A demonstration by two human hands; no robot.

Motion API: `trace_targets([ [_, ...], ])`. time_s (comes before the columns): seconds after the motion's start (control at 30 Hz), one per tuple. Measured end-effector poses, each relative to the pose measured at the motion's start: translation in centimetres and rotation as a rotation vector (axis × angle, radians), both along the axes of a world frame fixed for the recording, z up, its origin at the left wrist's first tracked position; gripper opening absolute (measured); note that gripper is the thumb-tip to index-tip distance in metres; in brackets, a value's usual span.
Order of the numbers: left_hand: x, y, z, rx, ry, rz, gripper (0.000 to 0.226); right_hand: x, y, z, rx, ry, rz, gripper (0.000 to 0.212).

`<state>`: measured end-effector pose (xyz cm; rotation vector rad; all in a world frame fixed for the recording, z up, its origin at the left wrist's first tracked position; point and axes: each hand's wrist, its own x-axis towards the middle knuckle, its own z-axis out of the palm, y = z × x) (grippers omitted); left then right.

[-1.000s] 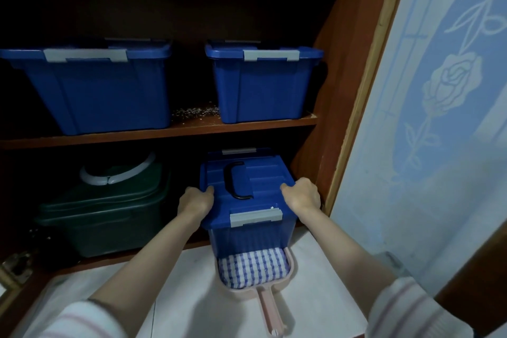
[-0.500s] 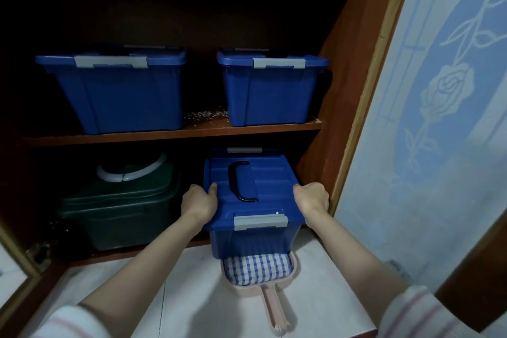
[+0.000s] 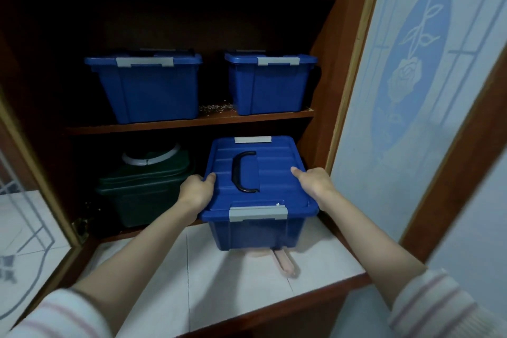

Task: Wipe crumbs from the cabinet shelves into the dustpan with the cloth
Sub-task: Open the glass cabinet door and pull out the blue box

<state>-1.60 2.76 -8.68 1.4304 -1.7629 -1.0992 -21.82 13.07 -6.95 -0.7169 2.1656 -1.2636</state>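
I hold a blue lidded box (image 3: 258, 181) with a black handle in front of the lowest shelf. My left hand (image 3: 196, 192) grips its left rim, and my right hand (image 3: 315, 181) grips its right rim. Under the box lies the pink dustpan (image 3: 284, 259); only its handle and a strip of its pan show. The cloth is hidden behind the box. Crumbs (image 3: 216, 107) lie on the middle shelf (image 3: 192, 121) between two blue boxes.
Two blue boxes (image 3: 148, 88) (image 3: 270, 84) stand on the middle shelf. A dark green bin (image 3: 145, 189) with a white ring on its lid sits low left. White tiled ledge (image 3: 233, 291) below. Cabinet side wall (image 3: 329, 68) and glass door (image 3: 411, 90) at right.
The blue box has come out of the cabinet toward me and now covers the checked cloth and most of the dustpan. My view has tilted up.
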Motion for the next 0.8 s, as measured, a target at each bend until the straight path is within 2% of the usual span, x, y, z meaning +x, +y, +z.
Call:
trace_targets([
  [0.53,8.5,7.4,0.4,0.025,-0.041,-0.253,0.033,12.2,12.9,-0.4,-0.021,-0.031,-0.295,0.036],
  [0.8,10.9,10.0,-0.3,0.021,-0.039,-0.288,0.035,14.8,16.1,-0.6,-0.056,-0.039,-0.316,0.031],
])
